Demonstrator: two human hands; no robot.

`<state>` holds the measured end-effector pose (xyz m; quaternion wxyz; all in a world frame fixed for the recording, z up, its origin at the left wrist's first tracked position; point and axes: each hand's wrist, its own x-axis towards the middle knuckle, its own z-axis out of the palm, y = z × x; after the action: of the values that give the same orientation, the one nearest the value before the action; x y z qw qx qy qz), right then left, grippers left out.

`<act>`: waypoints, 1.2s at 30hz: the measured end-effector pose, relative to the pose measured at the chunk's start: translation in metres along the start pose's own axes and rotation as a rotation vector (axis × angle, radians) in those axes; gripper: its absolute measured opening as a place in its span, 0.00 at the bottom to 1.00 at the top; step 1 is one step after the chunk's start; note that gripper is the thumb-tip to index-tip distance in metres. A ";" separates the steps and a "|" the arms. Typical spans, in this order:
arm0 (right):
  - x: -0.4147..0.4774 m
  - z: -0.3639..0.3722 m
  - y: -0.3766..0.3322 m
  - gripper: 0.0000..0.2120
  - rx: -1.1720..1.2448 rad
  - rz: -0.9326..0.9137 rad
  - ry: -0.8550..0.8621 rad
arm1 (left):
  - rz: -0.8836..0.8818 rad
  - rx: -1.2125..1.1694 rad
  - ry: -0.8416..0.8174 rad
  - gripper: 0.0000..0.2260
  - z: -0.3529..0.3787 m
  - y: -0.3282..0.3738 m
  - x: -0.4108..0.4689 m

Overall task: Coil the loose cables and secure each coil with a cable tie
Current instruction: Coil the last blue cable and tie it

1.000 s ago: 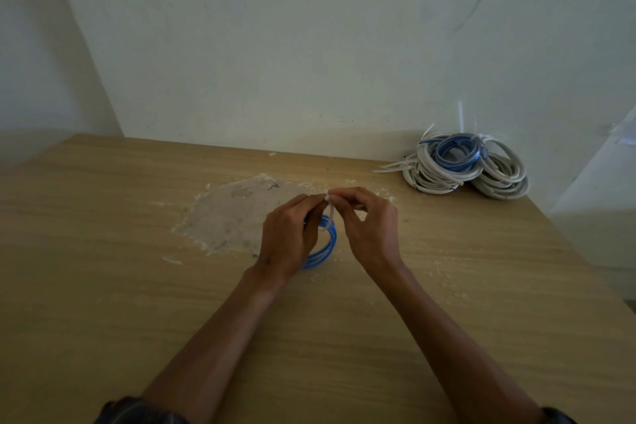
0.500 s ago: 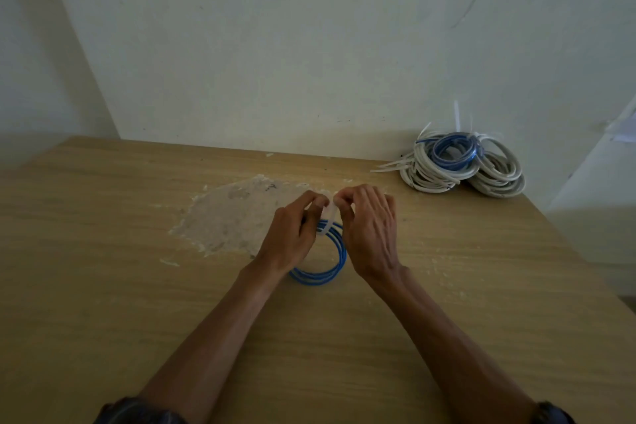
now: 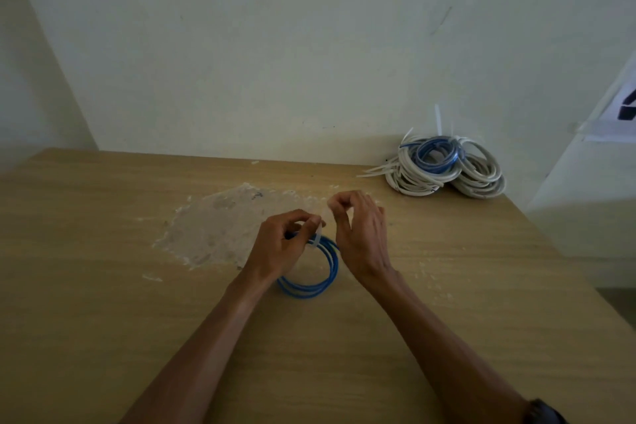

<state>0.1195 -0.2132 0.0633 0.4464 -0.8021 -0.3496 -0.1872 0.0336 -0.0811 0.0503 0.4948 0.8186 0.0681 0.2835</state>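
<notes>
A small blue cable coil (image 3: 311, 286) lies on the wooden table (image 3: 103, 320), its far side lifted in my left hand (image 3: 275, 251). That hand grips the coil where a white cable tie (image 3: 316, 239) wraps round it. My right hand (image 3: 361, 234) is just to the right and a little farther back. Its thumb and fingertips are pinched together above the coil, on what looks like the tie's thin tail, which is blurred.
A pile of tied white and blue cable coils (image 3: 444, 165) sits at the table's back right corner against the wall. A worn, pale patch (image 3: 223, 224) marks the tabletop left of my hands. The table's right edge drops off beyond the pile.
My right hand has drawn up and away to the right from my left hand, fingertips still pinched. The coil now lies flatter and shows more of its ring.
</notes>
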 end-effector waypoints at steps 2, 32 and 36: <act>0.004 -0.002 0.001 0.05 0.040 0.018 0.042 | 0.005 0.001 0.005 0.10 0.002 -0.001 -0.001; 0.005 -0.006 -0.004 0.04 0.548 0.224 -0.214 | -0.068 -0.090 0.088 0.12 0.006 0.012 -0.009; 0.005 -0.003 -0.003 0.03 0.377 0.163 -0.146 | -0.084 -0.138 0.105 0.11 0.008 0.019 -0.009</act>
<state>0.1204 -0.2128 0.0693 0.5759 -0.7414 -0.3436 -0.0233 0.0272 -0.1006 0.0594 0.5571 0.7631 0.1087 0.3090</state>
